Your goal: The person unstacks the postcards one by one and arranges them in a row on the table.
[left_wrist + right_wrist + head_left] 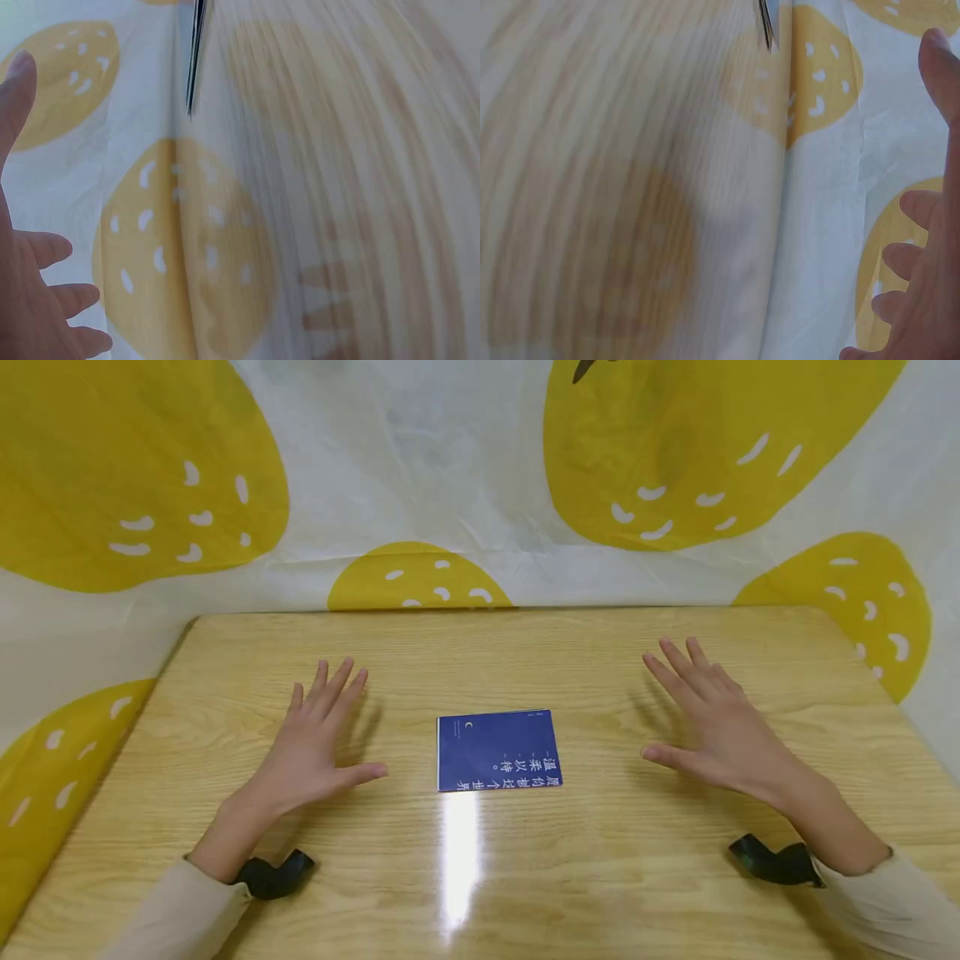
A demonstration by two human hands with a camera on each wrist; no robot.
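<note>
A dark blue booklet or card stack (498, 750) with white lettering and a small yellow moon lies flat on the wooden table, between the two hands. To its left my left hand (318, 743) hovers with fingers spread, holding nothing. On the other side my right hand (716, 735) is likewise spread and apart from the booklet. In the left wrist view the left hand (37, 292) shows at the left edge, thumb up. The right wrist view has the right hand (926, 277) along its right edge, nothing in its grasp.
The wooden table (600, 877) reflects a bright streak of light below the booklet. A white cloth (420, 460) with yellow fruit shapes hangs behind the table and along its sides. Black curved pieces (277, 874) sit at both wrists, by the beige sleeves.
</note>
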